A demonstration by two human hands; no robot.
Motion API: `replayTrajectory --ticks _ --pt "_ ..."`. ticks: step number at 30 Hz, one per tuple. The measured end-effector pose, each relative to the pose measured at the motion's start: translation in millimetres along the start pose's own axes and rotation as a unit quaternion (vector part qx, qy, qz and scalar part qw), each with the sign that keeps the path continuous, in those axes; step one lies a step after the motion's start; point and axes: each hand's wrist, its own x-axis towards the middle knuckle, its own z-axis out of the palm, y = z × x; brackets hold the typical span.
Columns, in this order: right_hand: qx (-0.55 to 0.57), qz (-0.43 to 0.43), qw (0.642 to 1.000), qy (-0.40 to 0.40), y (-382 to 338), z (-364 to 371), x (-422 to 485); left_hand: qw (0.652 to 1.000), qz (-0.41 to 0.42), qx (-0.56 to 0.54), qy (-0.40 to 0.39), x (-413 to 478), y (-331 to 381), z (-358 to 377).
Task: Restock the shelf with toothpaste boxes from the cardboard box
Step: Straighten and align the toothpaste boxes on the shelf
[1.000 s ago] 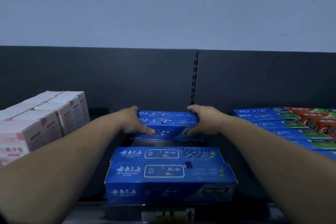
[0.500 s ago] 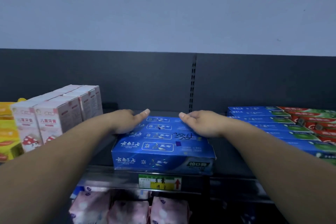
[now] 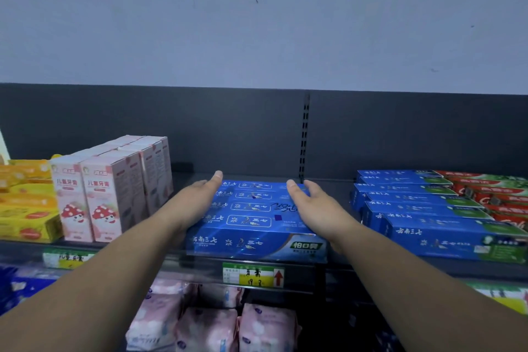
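1. Head view, shapes and surfaces: the toothpaste boxes (image 3: 251, 218) are long, flat, glossy blue cartons with white print. They lie packed side by side as one block at the front of the dark metal shelf (image 3: 357, 267). One box top bears a black scribble.
2. A green and yellow price tag (image 3: 253, 274) sits on the shelf lip just below the block.
3. Left of the block stand upright pink cartons (image 3: 111, 188) with mushroom figures, and beyond them yellow cartons (image 3: 25, 208).
4. To the right lie blue-green cartons (image 3: 428, 214), then red cartons (image 3: 491, 194). Soft pink packs (image 3: 211, 323) fill the level below.
5. Left hand (image 3: 200, 198): flat, fingers straight, lying along the block's left edge.
6. Right hand (image 3: 311, 206): flat, fingers straight and together, resting on the block's top right.
7. The hands are apart, with the block between them. Neither grips anything.
8. A second ago the fingers were curled round a rear batch, with a gap to the front batch. Now no gap shows and the fingers lie straight, much as half a second ago.
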Motion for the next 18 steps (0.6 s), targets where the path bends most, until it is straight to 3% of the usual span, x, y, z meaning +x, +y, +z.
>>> replayTrajectory --ticks 3,6,9,12,15,18 --pt "-0.009 -0.004 1.0 0.005 -1.9 1.7 0.4 1.0 0.007 0.012 -0.004 -5.4 1.4 -0.4" --pt "-0.039 -0.01 0.999 -0.003 -0.7 0.4 -0.2 0.993 0.06 0.105 0.003 -9.5 3.3 3.8" --pt "-0.12 -0.033 0.992 -0.008 -1.1 -3.8 -4.4 0.965 0.119 0.233 0.004 -18.7 10.0 5.3" --pt "-0.195 -0.055 0.978 -0.05 -3.3 -6.9 -9.2 0.932 0.165 0.32 -0.047 -21.8 11.7 4.7" --pt "-0.241 -0.05 0.966 -0.081 -4.2 -3.4 -12.4 0.906 0.183 0.371 -0.087 -19.8 9.5 7.0" --pt "-0.259 -0.044 0.963 -0.064 -5.0 3.6 -12.2 0.895 0.179 0.398 -0.093 -19.2 9.4 8.1"
